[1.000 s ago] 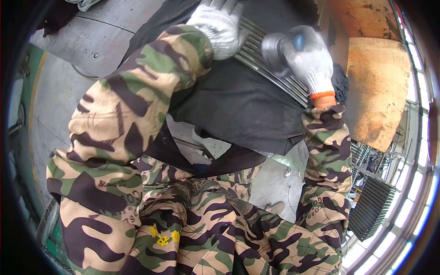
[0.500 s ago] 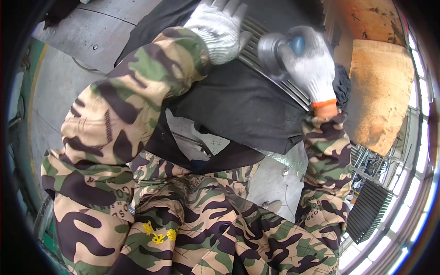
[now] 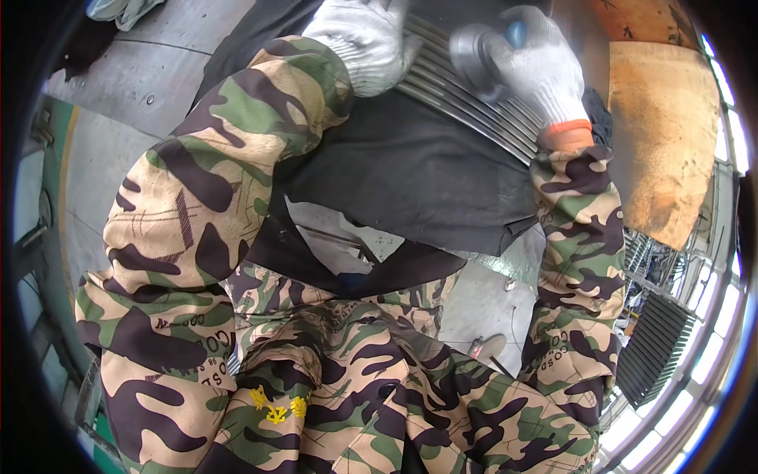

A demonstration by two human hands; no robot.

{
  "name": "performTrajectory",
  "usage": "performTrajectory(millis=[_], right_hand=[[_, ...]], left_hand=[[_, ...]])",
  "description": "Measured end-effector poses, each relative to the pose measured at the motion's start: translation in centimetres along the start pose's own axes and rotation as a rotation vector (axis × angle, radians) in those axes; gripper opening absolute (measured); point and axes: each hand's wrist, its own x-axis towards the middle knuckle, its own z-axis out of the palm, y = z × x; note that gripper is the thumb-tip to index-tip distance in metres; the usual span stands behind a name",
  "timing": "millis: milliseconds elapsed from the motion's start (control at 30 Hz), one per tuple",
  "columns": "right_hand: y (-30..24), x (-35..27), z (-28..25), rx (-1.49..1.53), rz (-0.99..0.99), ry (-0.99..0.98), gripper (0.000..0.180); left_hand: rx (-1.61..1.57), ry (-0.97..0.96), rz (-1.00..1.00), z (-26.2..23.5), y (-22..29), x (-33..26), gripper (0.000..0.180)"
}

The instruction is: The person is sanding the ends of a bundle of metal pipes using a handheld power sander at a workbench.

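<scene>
Several slim, shiny metal rods [image 3: 467, 110] lie side by side, slanting across a black cloth [image 3: 410, 170]. My left hand [image 3: 363, 47], in a white knitted glove, is spread out at the left part of the rods; its fingertips run to the top edge of the picture. In a matching glove with an orange cuff, my right hand [image 3: 549, 75] is closed round a round grey tool with a blue knob [image 3: 515, 34]. The tool's disc-shaped face, blurred, is over the rods and turned toward my left hand. Whether it touches them I cannot tell.
A grey metal tabletop [image 3: 158, 67] extends on the left, with a pale cloth item [image 3: 130, 9] at its far edge. Stained wooden boards [image 3: 663, 134] stand to the right. Below them is a dark ribbed part [image 3: 654, 347] near racked metal pieces.
Both hands sit slightly higher in the picture, and the right one is a little farther right with the tool. More rods show between the hands. The view has shifted slightly.
</scene>
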Motion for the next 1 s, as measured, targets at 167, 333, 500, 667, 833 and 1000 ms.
performTrajectory(millis=[167, 333, 500, 667, 833, 1000], right_hand=[[2.4, -1.8, 0.8, 0.088, -0.044, 0.027, 0.054], [3.8, -2.9, 0.8, 0.089, 0.025, 0.006, 0.051], [5.0, -3.5, 0.0, 0.098, -0.116, 0.259, 0.028], [5.5, -4.9, -0.1, 0.106, 0.102, 0.001, 0.038], [6.0, -7.3, 0.2, 0.109, -0.035, 0.109, 0.037], [5.2, -5.4, 1.5, 0.119, -0.050, 0.135, 0.035]], left_hand=[[-0.065, -0.013, -0.027, 0.5, -0.3, 0.8, 0.077], [0.024, 0.140, 0.095, 0.2, -0.6, -1.1, 0.066], [0.012, 0.093, 0.115, -0.9, -1.2, -1.6, 0.065], [-0.017, -0.034, 0.072, -1.8, -1.3, -0.7, 0.065], [0.020, -0.003, 0.097, -0.7, -1.9, 1.5, 0.063], [0.045, 0.007, 0.085, -1.0, -1.8, 1.1, 0.058]])
